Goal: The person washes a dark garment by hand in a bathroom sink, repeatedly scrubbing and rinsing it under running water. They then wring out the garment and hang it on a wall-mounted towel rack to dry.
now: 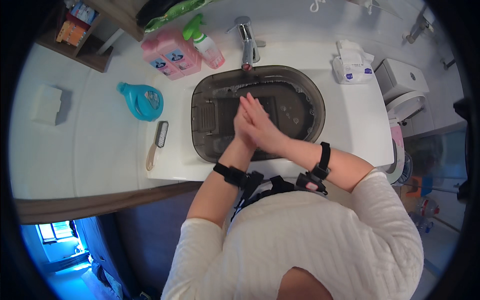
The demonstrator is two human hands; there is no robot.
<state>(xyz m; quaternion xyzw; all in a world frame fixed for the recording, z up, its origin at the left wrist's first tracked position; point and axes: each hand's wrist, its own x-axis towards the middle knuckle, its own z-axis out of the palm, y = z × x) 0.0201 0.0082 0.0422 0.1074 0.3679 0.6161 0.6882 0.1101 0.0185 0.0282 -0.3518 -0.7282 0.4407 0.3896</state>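
Observation:
Palm against palm, my left hand [241, 126] and my right hand [264, 130] meet above a dark translucent plastic washbasin [318, 108]. Their fingers point toward the faucet [247, 43]. No object shows in either hand, but the space between the palms is hidden. Soapy water [290, 99] with foam around its edge lies in the washbasin. A ribbed soap rest [208, 116] is moulded into its left side. Part of a rectangular panel [227, 112] shows behind my hands. The washbasin sits in the white sink counter [354, 123]. Black straps with small devices circle both forearms.
Left of the washbasin are a wooden-handled scrub brush [157, 144] and a blue detergent bottle [142, 102]. Behind stand pink bottles [176, 56] and a green-topped spray bottle [208, 48]. A tissue pack [352, 65] lies right, near a toilet [403, 84]. A wooden shelf [90, 41] hangs upper left.

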